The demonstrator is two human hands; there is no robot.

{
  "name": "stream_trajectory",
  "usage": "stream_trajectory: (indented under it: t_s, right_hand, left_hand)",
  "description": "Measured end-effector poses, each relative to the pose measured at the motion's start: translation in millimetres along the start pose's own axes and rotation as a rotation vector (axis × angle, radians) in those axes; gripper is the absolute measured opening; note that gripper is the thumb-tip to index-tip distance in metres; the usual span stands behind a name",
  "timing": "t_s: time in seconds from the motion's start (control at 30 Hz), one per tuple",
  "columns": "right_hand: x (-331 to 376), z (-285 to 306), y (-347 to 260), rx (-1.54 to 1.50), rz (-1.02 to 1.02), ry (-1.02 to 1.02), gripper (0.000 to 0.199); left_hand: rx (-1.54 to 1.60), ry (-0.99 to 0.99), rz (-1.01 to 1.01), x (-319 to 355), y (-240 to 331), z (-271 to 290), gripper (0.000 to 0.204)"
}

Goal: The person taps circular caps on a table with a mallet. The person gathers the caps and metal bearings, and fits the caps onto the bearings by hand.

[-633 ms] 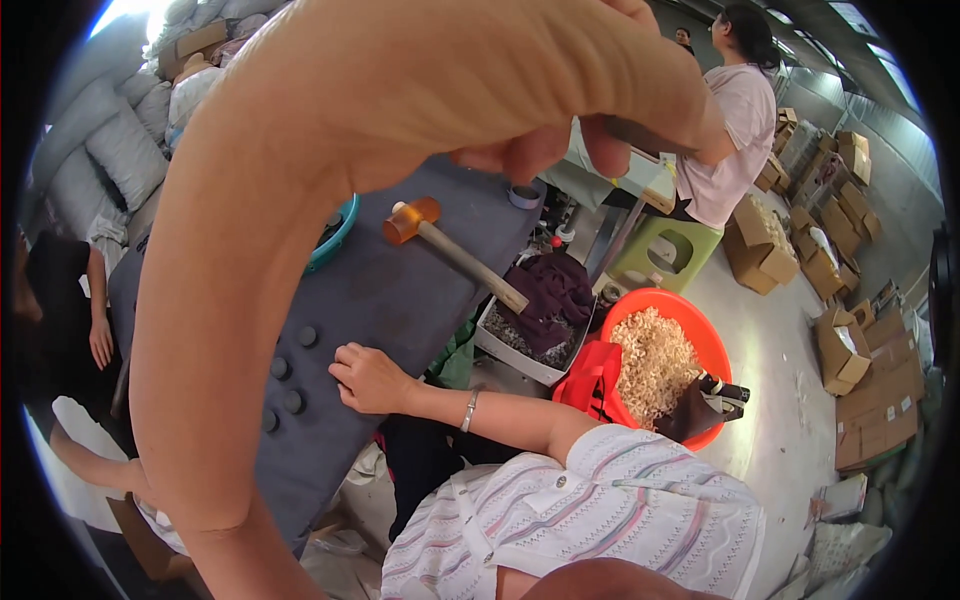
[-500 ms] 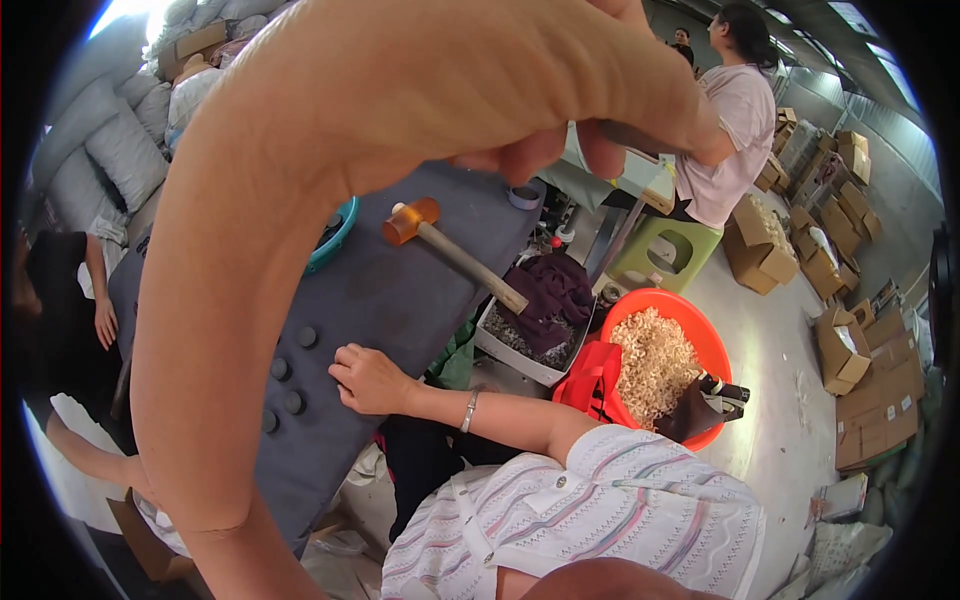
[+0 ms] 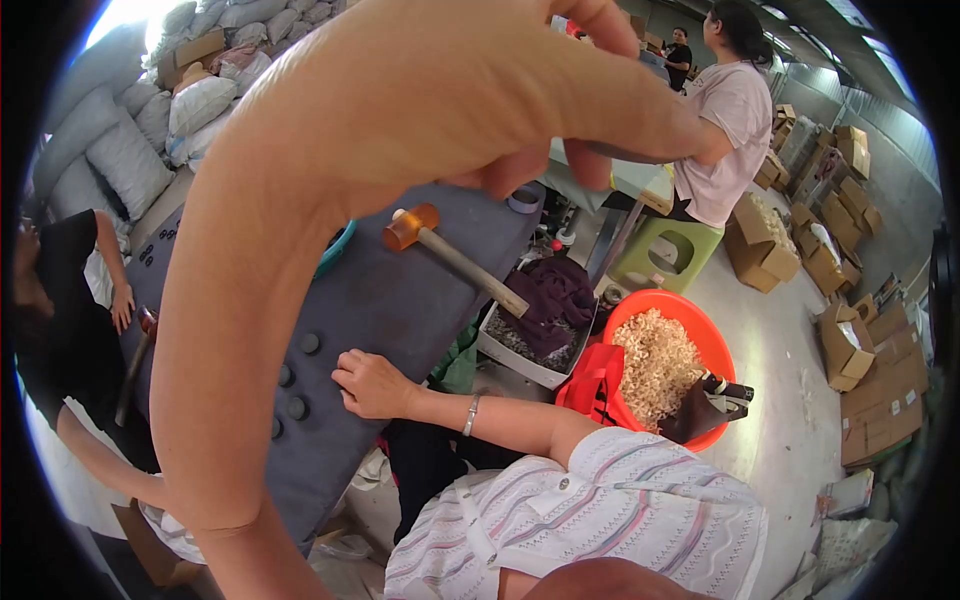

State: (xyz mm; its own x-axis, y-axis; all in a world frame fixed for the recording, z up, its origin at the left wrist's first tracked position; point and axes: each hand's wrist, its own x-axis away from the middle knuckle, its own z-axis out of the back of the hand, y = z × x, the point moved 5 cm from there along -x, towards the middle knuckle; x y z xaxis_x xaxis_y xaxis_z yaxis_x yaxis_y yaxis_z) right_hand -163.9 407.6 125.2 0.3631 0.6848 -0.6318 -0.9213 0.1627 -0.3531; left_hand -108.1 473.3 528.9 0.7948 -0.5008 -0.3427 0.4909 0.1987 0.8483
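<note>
Mallet (image 3: 455, 258) looked stiff and head-heavy, amber head on a wooden handle; best gripped low on the handle, at its 4 o'clock end. It lay flat on the grey table (image 3: 400, 320), at 6 o'clock from the left hand (image 3: 430, 90) and well apart; fingers curled down, couldn't tell if pinching anything.

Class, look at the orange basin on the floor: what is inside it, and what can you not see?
The orange basin holds a heap of pale shavings. A red bag and a dark pouch cover its near rim; its bottom is hidden.
</note>
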Motion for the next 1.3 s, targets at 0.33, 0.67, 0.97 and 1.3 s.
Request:
stream_trajectory:
  t_s: [0.33,0.67,0.97,1.3]
  right_hand:
    - [0,-1,0,0.009,-0.009,0.001,0.017]
    - [-2,2,-4,0.002,-0.013,0.0,0.015]
    - [-4,2,-7,0.003,0.048,0.064,0.015]
    - [-5,-5,-10,0.046,-0.016,-0.042,0.027]
  left_hand:
    - [0.07,-0.047,0.042,7,-28,13,0.026]
    - [-0.059,0.424,-0.072,60,-91,54,0.031]
    - [-0.372,0.802,0.063,201,-178,122,0.024]
    - [-0.655,0.935,0.582,376,-312,87,0.024]
